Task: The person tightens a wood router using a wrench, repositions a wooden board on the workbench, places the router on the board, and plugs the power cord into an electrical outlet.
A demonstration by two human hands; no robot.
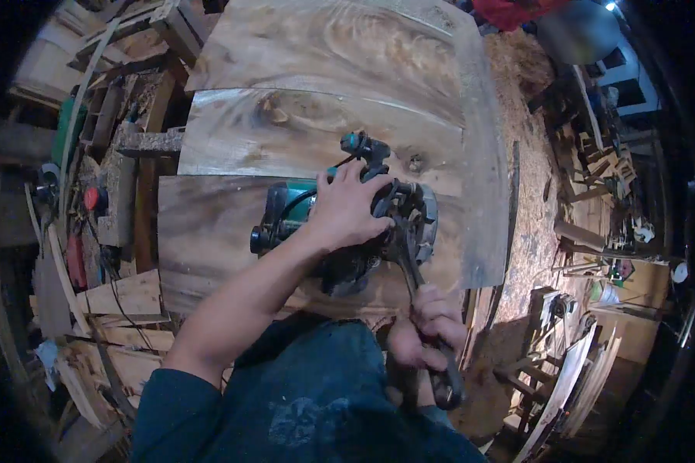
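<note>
A green and black router [295,202] lies on its side on the wooden boards, its round base [429,224] facing right. My left hand [347,205] is closed over the upper side of the router, near a black handle with a teal end [355,143]. With my right hand [432,330], slightly blurred, I grip a dark metal wrench [411,268]. The wrench's far end reaches into the router between the body and the base. My fingers and the router parts hide where its jaw sits.
Wide grained boards [324,127] lie side by side under the router. Wood shavings [523,193] cover the surface to the right. Scrap wood [594,170] is piled at the right, and timber offcuts [123,297] at the left. A person's red garment [510,11] shows at top right.
</note>
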